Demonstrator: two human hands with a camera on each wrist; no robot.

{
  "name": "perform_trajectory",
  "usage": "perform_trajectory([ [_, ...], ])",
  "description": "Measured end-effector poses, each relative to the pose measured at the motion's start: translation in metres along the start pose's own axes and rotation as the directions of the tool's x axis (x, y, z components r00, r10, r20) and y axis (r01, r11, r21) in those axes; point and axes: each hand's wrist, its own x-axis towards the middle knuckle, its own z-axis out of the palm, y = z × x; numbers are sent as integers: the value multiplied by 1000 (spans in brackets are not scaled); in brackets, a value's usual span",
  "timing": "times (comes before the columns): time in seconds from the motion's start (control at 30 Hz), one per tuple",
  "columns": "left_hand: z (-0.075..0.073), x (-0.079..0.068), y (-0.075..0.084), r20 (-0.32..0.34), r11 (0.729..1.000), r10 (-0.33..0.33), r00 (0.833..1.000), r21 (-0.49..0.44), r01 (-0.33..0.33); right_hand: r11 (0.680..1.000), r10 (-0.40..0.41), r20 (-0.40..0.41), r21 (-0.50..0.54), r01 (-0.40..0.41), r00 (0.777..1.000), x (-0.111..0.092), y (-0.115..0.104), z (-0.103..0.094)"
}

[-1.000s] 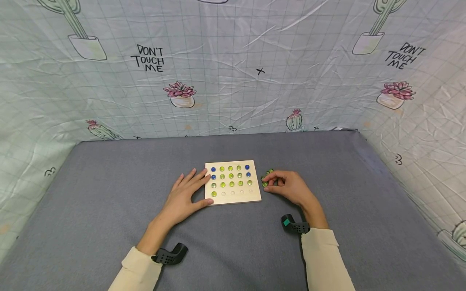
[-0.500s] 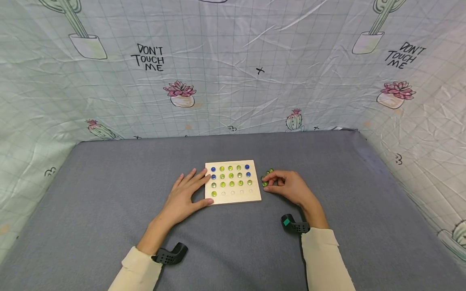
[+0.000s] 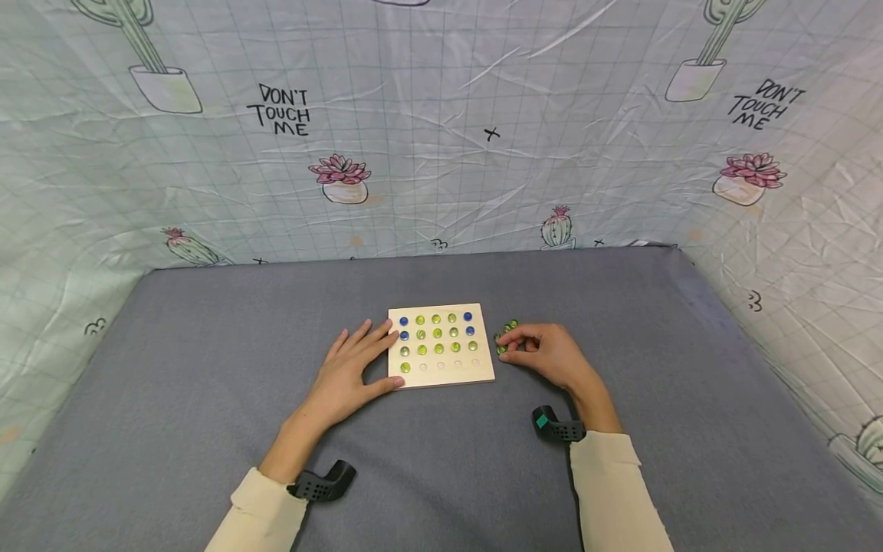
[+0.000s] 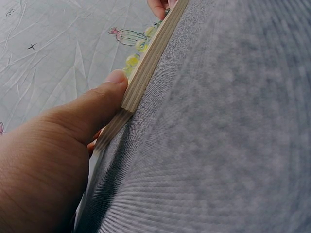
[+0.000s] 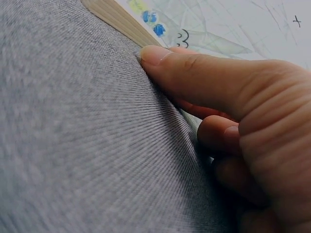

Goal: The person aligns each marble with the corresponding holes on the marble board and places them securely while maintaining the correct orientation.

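A pale wooden board [image 3: 448, 376] lies on the grey cloth, bearing rows of green marbles [image 3: 438, 333] and a few blue marbles [image 3: 467, 317] in its corners. Bare round hollows show along most of its front row. My left hand [image 3: 348, 381] rests with spread, straight fingers at the board's left edge, its thumb [image 4: 115, 77] on the near corner. Just off the right edge, my right hand [image 3: 545, 353] curls its thumb and forefinger at a loose green marble [image 3: 501, 349] in a pinch. In the right wrist view the thumb hides that marble.
Several more loose green marbles [image 3: 512, 325] lie right behind the right fingertips, close to the board. A grey cloth [image 3: 441, 468] covers the table. Behind it hangs a white printed curtain [image 3: 441, 153], which also runs down both sides.
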Motion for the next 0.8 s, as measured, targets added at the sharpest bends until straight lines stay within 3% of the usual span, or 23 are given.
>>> perform_trajectory([
  [0.27,0,0,-1,-2,1000,1,1000,-4,-1,1000,-13,-18,14,14,1000,1,-2,2],
  [0.5,0,0,-1,-4,1000,-2,1000,-5,2,990,-49,-26,128,52,998,2,-13,5],
  [0.8,0,0,0,0,1000,-4,1000,-6,4,978,-112,-25,176,115,993,6,-26,17],
])
